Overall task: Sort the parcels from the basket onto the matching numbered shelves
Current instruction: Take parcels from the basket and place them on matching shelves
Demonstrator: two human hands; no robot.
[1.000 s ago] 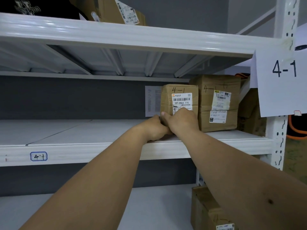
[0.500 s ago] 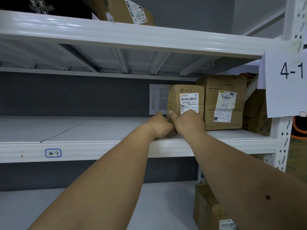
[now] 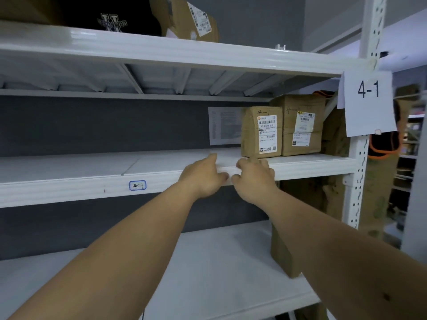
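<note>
Both hands back, seemingly off parcel.

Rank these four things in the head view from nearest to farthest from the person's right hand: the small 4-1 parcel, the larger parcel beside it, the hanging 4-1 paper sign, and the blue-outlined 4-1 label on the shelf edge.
1. Small 4-1 parcel, just above the right hand.
2. Larger parcel, right of the small one.
3. Blue-outlined label, left on the shelf edge.
4. Paper sign, upper right on the post.
</note>
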